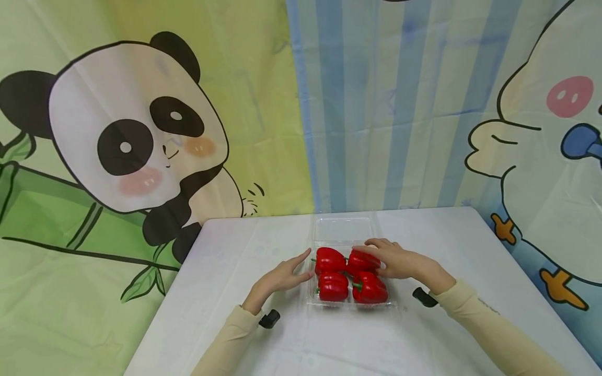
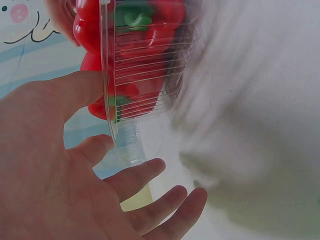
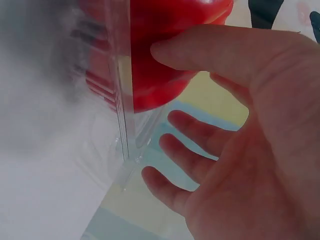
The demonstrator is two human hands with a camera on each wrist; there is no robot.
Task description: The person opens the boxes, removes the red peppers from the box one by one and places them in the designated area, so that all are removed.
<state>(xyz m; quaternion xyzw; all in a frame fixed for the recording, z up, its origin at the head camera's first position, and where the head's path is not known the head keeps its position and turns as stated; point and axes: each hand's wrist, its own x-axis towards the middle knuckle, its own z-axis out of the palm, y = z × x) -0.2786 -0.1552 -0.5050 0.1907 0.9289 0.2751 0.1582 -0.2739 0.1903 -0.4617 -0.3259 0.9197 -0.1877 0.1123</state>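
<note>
Several red bell peppers (image 1: 333, 286) with green stems sit in two rows in a clear plastic box (image 1: 348, 304) on the white table. My left hand (image 1: 283, 275) is at the box's left side, fingers spread, with thumb and index finger right at the rim in the left wrist view. Over the back right pepper (image 1: 361, 261) lies my right hand (image 1: 397, 259), hiding part of it. In the right wrist view the thumb overlaps a red pepper (image 3: 165, 82), and the other fingers extend past the box's edge, loosely spread and holding nothing.
The box's clear lid (image 1: 343, 230) lies folded back behind the peppers, near the table's far edge. Behind the white table (image 1: 263, 235) hangs a printed curtain (image 1: 357, 104) with a panda and stripes. A small black device is strapped at each wrist.
</note>
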